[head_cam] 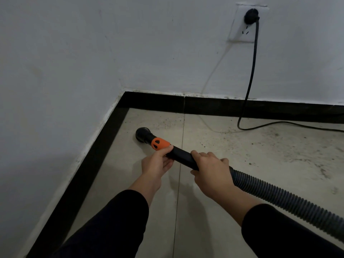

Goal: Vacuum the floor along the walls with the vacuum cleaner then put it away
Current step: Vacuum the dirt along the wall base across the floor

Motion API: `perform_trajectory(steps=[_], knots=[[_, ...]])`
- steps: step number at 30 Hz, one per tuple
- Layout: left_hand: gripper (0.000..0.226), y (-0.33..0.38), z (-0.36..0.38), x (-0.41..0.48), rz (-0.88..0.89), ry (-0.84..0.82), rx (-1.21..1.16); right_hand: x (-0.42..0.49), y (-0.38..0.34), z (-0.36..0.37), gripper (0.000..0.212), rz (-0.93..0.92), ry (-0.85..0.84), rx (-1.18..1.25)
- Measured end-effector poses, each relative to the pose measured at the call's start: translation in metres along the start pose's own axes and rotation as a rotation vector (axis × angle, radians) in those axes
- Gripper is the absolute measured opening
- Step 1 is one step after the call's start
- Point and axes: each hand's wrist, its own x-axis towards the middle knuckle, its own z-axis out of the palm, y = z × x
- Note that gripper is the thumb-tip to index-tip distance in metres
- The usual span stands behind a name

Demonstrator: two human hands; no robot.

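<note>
Holding the wand: head view, and both hands are on the black wand (pixel 183 158), which slants down and away to the left, toward the corner of the room.
Right hand: the right hand (pixel 212 172) sits over the rear end of the wand, right where the ribbed hose (pixel 279 196) joins it. Its fingers (pixel 208 154) are curled round the tube and clamped on it.
Left hand: the left hand (pixel 156 164) is further forward, just behind the orange collar (pixel 160 143). The thumb lies over the top and the fingers cup underneath, so it grips the wand too.
Nozzle: the round black nozzle (pixel 143 134) is down on the floor (pixel 242 155) near the corner, just beside the black skirting (pixel 104 146) along the left wall. Whether it touches the skirting, I cannot tell.
Hose: grey and ribbed, it runs from the right hand out of frame at the lower right.
Floor: pale tiles, with a grout line passing under the wand. Dark specks and grime lie to the right, thicker toward the back wall (pixel 167 53).
Power: a black plug (pixel 251 15) sits in the white socket (pixel 240 34) on the back wall. Its cord (pixel 251 71) drops past the skirting, loops on the floor and runs off to the right.
Sleeves: dark sleeves (pixel 111 220) cover both forearms.
</note>
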Motion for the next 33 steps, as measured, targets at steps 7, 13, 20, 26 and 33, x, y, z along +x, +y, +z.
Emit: perform_trajectory(steps=[7, 13, 20, 26, 33], knots=[[0.025, 0.004, -0.009, 0.004, -0.005, 0.009, 0.009, 0.004, -0.008, 0.007, 0.033, -0.026, 0.004, -0.016], [0.025, 0.009, -0.017, 0.007, 0.003, 0.025, 0.013, 0.008, -0.014, 0.008, 0.032, -0.058, 0.006, -0.02], [0.029, 0.017, -0.026, 0.013, 0.007, 0.044, 0.017, 0.015, -0.025, 0.013, 0.035, -0.084, -0.011, -0.019], [0.027, 0.026, -0.033, 0.018, -0.002, 0.066, -0.004, 0.027, -0.035, 0.02, 0.033, -0.107, -0.014, -0.028], [0.03, 0.045, -0.035, 0.024, -0.064, 0.043, 0.053, 0.042, -0.044, 0.013, 0.038, -0.132, -0.069, -0.032]])
